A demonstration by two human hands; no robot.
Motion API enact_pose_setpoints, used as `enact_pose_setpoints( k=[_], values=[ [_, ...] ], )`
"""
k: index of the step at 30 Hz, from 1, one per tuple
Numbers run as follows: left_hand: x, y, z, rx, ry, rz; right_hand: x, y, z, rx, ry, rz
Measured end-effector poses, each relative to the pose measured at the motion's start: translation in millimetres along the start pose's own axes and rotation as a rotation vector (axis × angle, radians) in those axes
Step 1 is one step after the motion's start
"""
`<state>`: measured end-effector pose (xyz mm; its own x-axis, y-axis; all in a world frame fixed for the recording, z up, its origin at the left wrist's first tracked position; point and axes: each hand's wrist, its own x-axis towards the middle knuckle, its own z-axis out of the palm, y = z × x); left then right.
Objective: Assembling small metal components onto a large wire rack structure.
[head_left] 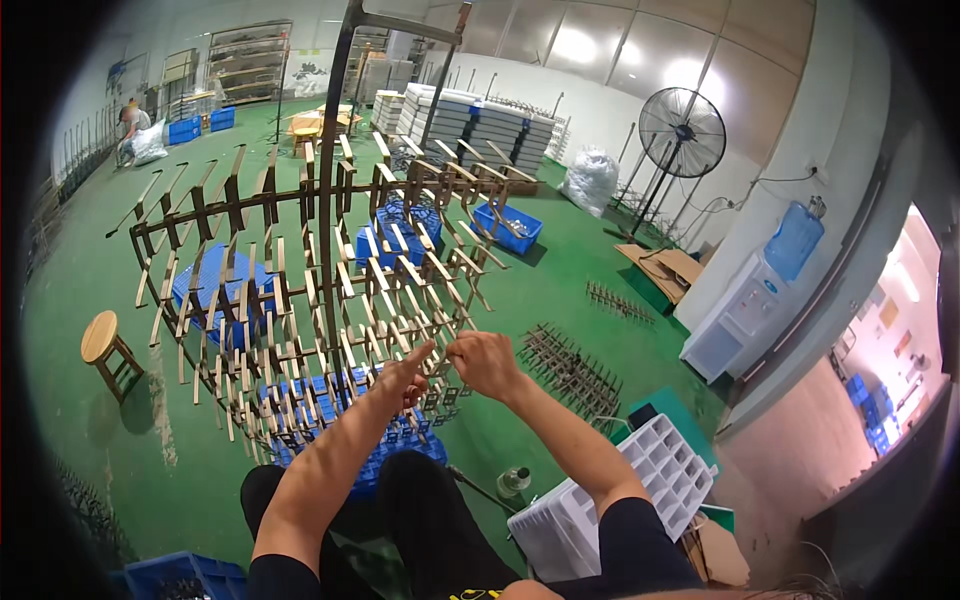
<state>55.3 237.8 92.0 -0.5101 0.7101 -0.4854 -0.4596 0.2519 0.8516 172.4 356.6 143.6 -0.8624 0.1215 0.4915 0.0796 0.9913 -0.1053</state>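
Observation:
In front of me stands a tall metal hanging rack with rows of thin prongs bent out from its crossbars. Pale flat strips show on many of the prongs. At the rack's lower right side, my left hand has its fingers drawn together, close to the prong ends. My right hand is beside it, with curled fingers near the same row. The two hands are slightly apart. Whatever either hand holds is too small or too hidden to name.
A white compartment tray is at my right, near a bottle. Blue crates stand behind the rack, and a wooden stool at left. Dark prong racks lie on the floor. Farther right are a water dispenser and a fan.

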Motion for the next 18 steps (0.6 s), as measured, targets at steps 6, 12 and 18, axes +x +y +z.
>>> enact_pose_setpoints(
  k=[6, 12, 18],
  values=[
    [-3.5, 0.6, 1.9, -0.068, -0.001, 0.013, 6.4, -0.1, -2.6, 0.050, 0.014, 0.072],
    [-3.6, 0.1, 1.5, -0.083, 0.003, 0.020, 10.9, -2.7, -1.4, 0.037, -0.031, 0.121],
    [1.1, -0.3, 4.0, -0.080, 0.009, 0.016, 12.7, -4.4, -3.8, -0.005, -0.055, 0.086]
  ],
)
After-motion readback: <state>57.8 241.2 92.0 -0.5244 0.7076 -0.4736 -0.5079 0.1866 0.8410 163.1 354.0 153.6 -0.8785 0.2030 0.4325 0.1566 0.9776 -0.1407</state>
